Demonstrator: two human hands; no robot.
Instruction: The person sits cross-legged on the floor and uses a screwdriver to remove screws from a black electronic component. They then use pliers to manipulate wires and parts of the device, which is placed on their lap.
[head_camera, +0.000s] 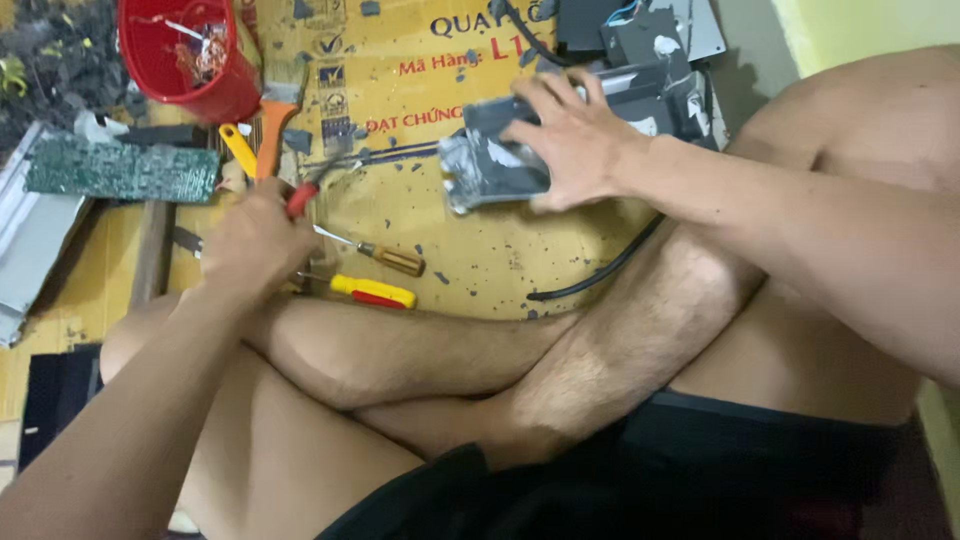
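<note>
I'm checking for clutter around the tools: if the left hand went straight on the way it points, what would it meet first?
Probably the paintbrush with the orange handle, just beyond the left hand and the red-handled tool it grips; depth is uncertain.

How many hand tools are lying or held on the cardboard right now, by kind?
Screwdrivers: 2, wooden handle, yellow handle
Pliers: 1, red-handled, in the left hand
Paintbrush: 1, orange handle
Yellow-handled tool, kind unclear: 1
Total: 5
The right hand holds a grey box, not a tool.

One head-worn view — looking steeply down, close over crossed legs and cardboard-covered floor (480, 270).
</note>
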